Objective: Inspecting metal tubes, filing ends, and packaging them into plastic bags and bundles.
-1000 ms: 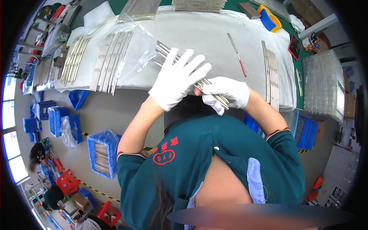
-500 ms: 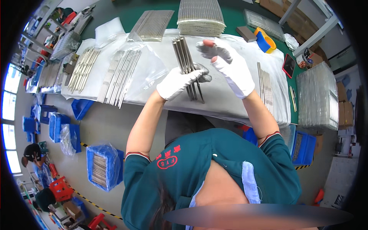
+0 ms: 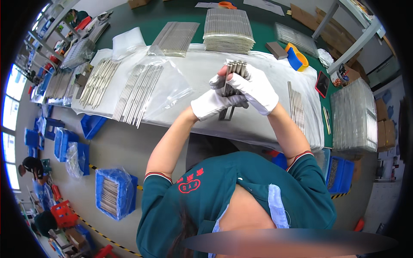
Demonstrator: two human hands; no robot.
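A bundle of shiny metal rods [image 3: 235, 69] stands tilted above the white cloth [image 3: 193, 69], its upper ends showing. My left hand [image 3: 211, 103], in a white glove with grey fingers, is closed round the bundle's lower part. Gloved the same way, with bare thumb and fingertip showing, my right hand [image 3: 257, 91] wraps the upper part from the right. Part of the bundle is hidden behind the fingers. Loose rods lie in two groups, one long row [image 3: 137, 92] and another [image 3: 100, 81], left of my hands. A smaller row of rods [image 3: 296, 105] lies to the right.
Behind the cloth stand a stack of packed rods [image 3: 228, 32] and a flatter pack [image 3: 175, 38]. Clear plastic film [image 3: 170, 86] lies on the cloth. A blue-and-yellow tape dispenser [image 3: 297, 58], grey block [image 3: 276, 50] and phone [image 3: 322, 84] are at right. A blue bin [image 3: 129, 189] sits on the floor.
My right hand, earlier open and apart, has come in and closed on the rods. The left hand has moved right with the bundle, which now stands more upright.
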